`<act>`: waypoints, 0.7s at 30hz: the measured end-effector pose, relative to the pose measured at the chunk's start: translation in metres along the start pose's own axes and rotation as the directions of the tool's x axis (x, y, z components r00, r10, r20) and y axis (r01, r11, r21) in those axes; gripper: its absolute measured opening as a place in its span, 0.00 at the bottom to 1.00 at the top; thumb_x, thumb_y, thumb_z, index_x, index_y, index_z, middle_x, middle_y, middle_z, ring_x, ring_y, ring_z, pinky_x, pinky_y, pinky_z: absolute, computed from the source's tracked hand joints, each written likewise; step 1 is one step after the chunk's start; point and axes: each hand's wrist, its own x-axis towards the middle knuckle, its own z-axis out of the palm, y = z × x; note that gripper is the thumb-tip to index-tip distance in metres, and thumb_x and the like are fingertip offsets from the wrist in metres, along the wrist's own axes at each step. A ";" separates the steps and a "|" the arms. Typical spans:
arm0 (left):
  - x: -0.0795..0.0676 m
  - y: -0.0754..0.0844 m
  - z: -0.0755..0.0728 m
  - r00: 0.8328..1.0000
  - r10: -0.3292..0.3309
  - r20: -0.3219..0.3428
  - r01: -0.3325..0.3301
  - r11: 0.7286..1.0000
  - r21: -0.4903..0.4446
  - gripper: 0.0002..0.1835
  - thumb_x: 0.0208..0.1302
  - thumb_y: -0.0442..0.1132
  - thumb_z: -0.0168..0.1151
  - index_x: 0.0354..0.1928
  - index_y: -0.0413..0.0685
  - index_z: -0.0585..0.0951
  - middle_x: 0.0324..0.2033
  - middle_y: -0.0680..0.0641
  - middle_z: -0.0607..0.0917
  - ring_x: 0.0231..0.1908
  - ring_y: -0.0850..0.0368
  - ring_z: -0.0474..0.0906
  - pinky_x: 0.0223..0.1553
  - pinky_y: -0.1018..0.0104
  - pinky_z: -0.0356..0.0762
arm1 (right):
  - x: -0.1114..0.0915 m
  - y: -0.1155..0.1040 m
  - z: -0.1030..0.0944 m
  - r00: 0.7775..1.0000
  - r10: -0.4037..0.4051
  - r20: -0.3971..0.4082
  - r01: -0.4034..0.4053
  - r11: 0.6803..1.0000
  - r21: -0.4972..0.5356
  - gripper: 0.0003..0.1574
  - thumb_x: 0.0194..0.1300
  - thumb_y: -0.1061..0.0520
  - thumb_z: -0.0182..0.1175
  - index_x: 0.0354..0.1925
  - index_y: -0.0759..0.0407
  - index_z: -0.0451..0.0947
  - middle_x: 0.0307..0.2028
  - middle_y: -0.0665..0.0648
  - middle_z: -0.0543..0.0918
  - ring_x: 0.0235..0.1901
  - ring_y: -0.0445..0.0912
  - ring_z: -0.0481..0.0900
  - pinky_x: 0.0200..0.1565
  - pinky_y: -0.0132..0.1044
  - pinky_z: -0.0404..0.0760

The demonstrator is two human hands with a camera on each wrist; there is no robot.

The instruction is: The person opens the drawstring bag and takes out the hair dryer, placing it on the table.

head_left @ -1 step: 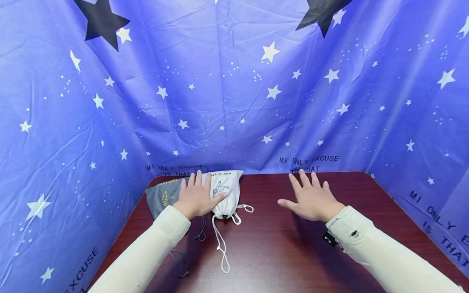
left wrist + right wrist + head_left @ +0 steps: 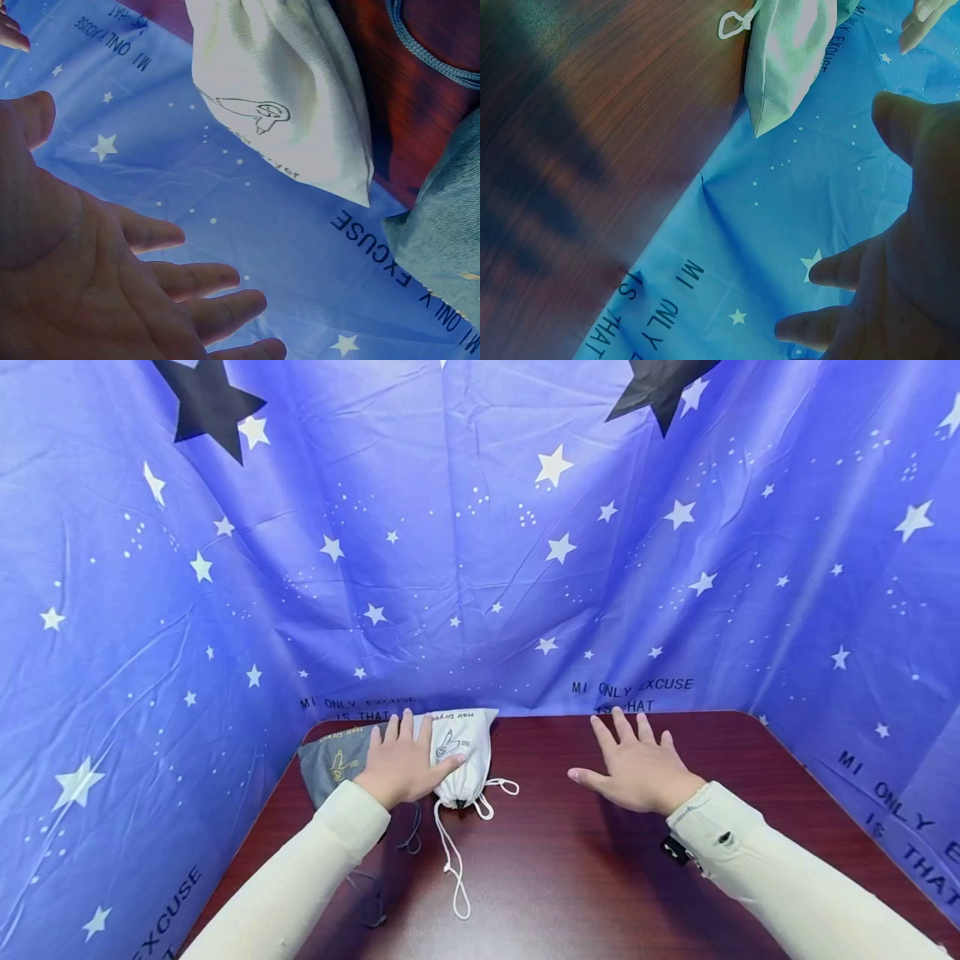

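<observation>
Two bare hands in cream sleeves reach forward over a dark red-brown wood-grain worktop, seen from the wearer's head. The left hand is spread, palm down, fingers straight and thumb pointing inward; in the head view it overlaps two drawstring pouches, but the left wrist view shows it apart from both. The right hand is spread the same way, holding nothing, over the right part of the worktop, well apart from the pouches.

The pouches lie side by side at the far edge, left of centre. The white pouch carries a dark outline drawing of a hair dryer with lettering; its white cord trails towards the wearer. The grey pouch, to its left, has similar gold printing, and its grey cord lies partly behind the left arm. The left wrist view shows a narrow gap between their far corners.

Around the worktop hangs a blue-violet curtain printed with white and black stars and black capital letters
</observation>
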 end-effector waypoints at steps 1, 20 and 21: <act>0.000 -0.001 0.001 1.000 -0.003 0.000 0.003 1.000 -0.002 0.55 0.68 0.79 0.40 0.81 0.45 0.56 0.79 0.31 0.54 0.79 0.31 0.51 0.75 0.31 0.47 | 0.000 0.000 0.000 1.000 -0.001 0.002 0.001 1.000 0.001 0.72 0.62 0.09 0.36 0.82 0.58 0.50 0.80 0.74 0.48 0.76 0.79 0.44 0.65 0.83 0.48; 0.015 -0.018 0.032 1.000 0.000 0.003 0.000 0.998 -0.056 0.52 0.69 0.77 0.43 0.80 0.43 0.60 0.78 0.31 0.58 0.77 0.31 0.57 0.73 0.30 0.52 | 0.010 -0.025 0.029 0.998 -0.055 -0.009 0.055 0.996 0.065 0.66 0.65 0.13 0.44 0.80 0.57 0.56 0.78 0.73 0.56 0.74 0.77 0.55 0.66 0.79 0.56; 0.017 -0.019 0.034 1.000 -0.003 0.001 0.003 0.998 -0.058 0.52 0.69 0.77 0.43 0.80 0.43 0.60 0.78 0.31 0.58 0.77 0.31 0.57 0.73 0.30 0.52 | 0.011 -0.027 0.030 0.998 -0.056 -0.007 0.056 0.996 0.075 0.66 0.65 0.13 0.44 0.80 0.57 0.56 0.78 0.72 0.56 0.75 0.77 0.55 0.66 0.79 0.56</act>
